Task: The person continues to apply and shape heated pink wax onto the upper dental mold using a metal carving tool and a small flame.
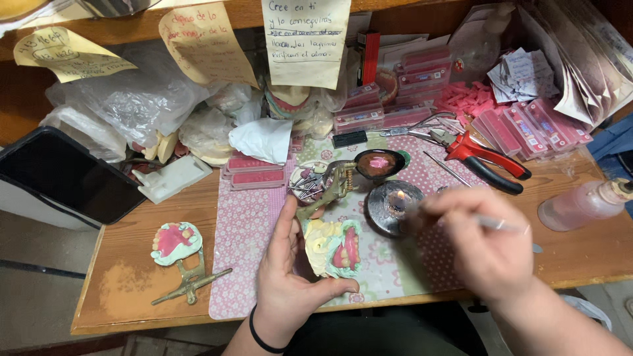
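My left hand (285, 277) grips a brass articulator (328, 191) that carries a yellowish plaster cast with a pink wax denture and teeth (336, 247). It rests low on the patterned mat (247, 231). My right hand (484, 240) is blurred and holds a thin metal instrument (504, 226). Its tip end lies near the small lit burner (395, 203). Behind the burner stands a dark spoon-like dish with pink wax (378, 163).
A second cast on a brass articulator (178, 254) lies on the left of the wooden bench. Red-handled pliers (484, 158), pink wax boxes (527, 125), a plastic bottle (583, 204), a black tablet (62, 175), plastic bags and hanging paper notes crowd the back.
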